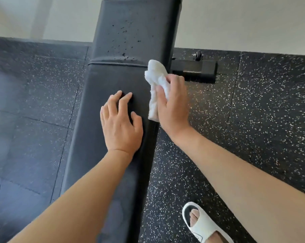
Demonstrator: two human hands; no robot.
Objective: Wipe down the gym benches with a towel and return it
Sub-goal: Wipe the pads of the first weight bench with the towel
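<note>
Occlusions / cutoffs, head view

desk (pixel 116 79) pad runs off top and bottom edges, full length unseen; its base bar (pixel 193 69) is part hidden behind the pad. towel (pixel 157 81) lower part covered by right hand (pixel 172 106), whose fingertips are buried in the cloth. Sandal (pixel 203 223) cut by bottom edge. Left floor (pixel 17 102) smeared by blur and glare.

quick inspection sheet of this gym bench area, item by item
surface: black padded bench, wet droplets on its far section.
job's things: white towel bunched at the bench's right edge.
clutter: nothing seen.
grippers: left hand rests flat on the pad, fingers spread; right hand holds the towel.
cables: nothing seen.
surroundings: speckled rubber floor, black base bar, white slide sandal, pale wall.
</note>
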